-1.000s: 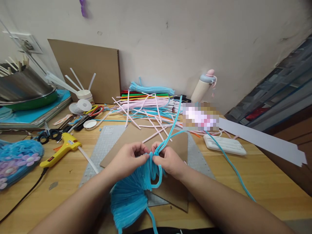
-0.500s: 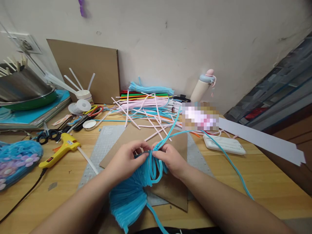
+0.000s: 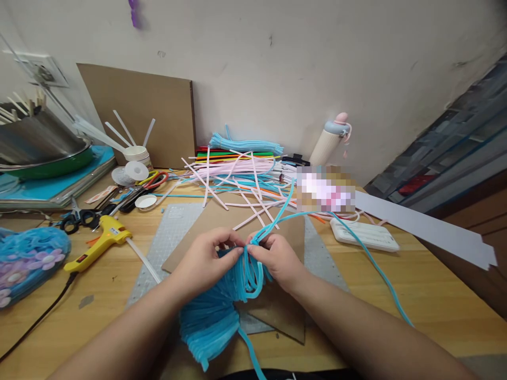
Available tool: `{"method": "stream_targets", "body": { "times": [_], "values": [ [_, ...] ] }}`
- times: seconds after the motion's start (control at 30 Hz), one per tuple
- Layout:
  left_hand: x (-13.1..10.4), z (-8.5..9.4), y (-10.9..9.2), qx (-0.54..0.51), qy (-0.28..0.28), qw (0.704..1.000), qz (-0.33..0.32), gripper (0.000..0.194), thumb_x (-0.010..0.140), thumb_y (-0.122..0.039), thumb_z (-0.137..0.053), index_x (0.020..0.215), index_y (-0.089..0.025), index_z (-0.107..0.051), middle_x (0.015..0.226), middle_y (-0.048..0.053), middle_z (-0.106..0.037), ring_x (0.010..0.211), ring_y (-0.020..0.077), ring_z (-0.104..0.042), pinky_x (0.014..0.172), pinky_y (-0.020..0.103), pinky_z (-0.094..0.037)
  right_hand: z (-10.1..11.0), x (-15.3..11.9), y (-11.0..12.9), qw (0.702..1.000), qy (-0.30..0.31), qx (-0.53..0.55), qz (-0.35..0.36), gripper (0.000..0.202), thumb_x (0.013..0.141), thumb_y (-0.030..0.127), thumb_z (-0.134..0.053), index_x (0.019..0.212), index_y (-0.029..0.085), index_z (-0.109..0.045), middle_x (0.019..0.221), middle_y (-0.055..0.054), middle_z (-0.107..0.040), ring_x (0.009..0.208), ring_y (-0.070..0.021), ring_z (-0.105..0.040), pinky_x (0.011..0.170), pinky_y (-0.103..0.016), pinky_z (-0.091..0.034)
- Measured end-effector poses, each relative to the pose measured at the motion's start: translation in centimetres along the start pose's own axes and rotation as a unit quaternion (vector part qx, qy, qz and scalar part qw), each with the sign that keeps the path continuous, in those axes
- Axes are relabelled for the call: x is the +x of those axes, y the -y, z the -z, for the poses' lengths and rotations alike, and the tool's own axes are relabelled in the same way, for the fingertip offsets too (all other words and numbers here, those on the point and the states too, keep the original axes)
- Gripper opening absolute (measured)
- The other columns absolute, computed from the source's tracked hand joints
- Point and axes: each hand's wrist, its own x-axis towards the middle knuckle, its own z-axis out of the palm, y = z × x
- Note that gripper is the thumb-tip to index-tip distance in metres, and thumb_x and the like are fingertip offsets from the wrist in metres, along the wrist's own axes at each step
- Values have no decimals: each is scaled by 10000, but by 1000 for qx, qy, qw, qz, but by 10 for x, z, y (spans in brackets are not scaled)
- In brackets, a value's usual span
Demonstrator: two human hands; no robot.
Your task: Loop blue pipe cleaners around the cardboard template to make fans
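Observation:
A curved piece made of many blue pipe cleaners, packed side by side, hangs below my hands. My left hand pinches its top edge with thumb and forefinger. Close beside it, my right hand grips blue pipe cleaner strands at the same edge, thumb toward the left one. Loops of pipe cleaner droop between and below the fingers. Long loose blue ends run up and out to the right from the right hand, and another strand trails down at the bottom. The undersides of both hands' fingers are partly hidden.
Cardboard lies on a grey cutting mat. To the left are a yellow glue gun, scissors and a blue flowered piece. Behind lie pink pipe cleaners, a bottle and, rightward, a white power strip.
Both hands stay almost in place, with small finger shifts at the top edge. The lower end of the blue piece has risen slightly, and the loops have drawn a little closer together.

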Motion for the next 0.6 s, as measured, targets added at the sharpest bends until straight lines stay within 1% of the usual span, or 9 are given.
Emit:
{"method": "stream_targets", "body": {
  "times": [0.17, 0.27, 0.4, 0.5, 0.6],
  "values": [
    [2, -1, 1, -43, -2, 997, 58, 198, 743, -339, -556, 791, -154, -608, 757, 25, -635, 696, 136, -556, 635, 244, -427, -4, -3, 4, 999, -9, -31, 12, 145, 685, 274, -574, 636, 145, -528, 557, 34, -434, 526, -83, -376, 506, -213, -308],
    [1, 0, 3, -51, 2, 996, 72, 215, 740, -357, -561, 788, -156, -618, 727, 16, -633, 665, 126, -548, 606, 230, -421, -4, -4, 6, 1000, 4, -12, 3, 148, 683, 273, -578, 640, 136, -541, 559, 29, -441, 535, -85, -383, 516, -214, -315],
    [0, 2, 2, -45, -3, 997, 66, 223, 736, -371, -567, 784, -162, -628, 700, 8, -628, 646, 122, -539, 583, 222, -411, -3, -3, 4, 999, 16, 47, -15, 151, 676, 284, -593, 699, 137, -571, 590, 15, -488, 560, -99, -431, 553, -226, -351],
    [-1, 1, 1, -30, -14, 998, 46, 191, 750, -340, -555, 798, -170, -629, 703, 4, -626, 655, 120, -540, 593, 223, -413, -3, -2, 2, 999, -1, 36, -14, 161, 664, 282, -613, 710, 131, -580, 625, 4, -520, 589, -103, -452, 581, -230, -365],
    [-2, 0, -2, 12, -17, 1000, 10, 169, 765, -319, -537, 778, -182, -635, 717, 2, -629, 673, 120, -542, 617, 230, -411, -5, -2, 1, 999, -20, 33, -26, 167, 666, 290, -611, 680, 131, -563, 610, 9, -513, 564, -93, -438, 552, -220, -353]
  ]
}}
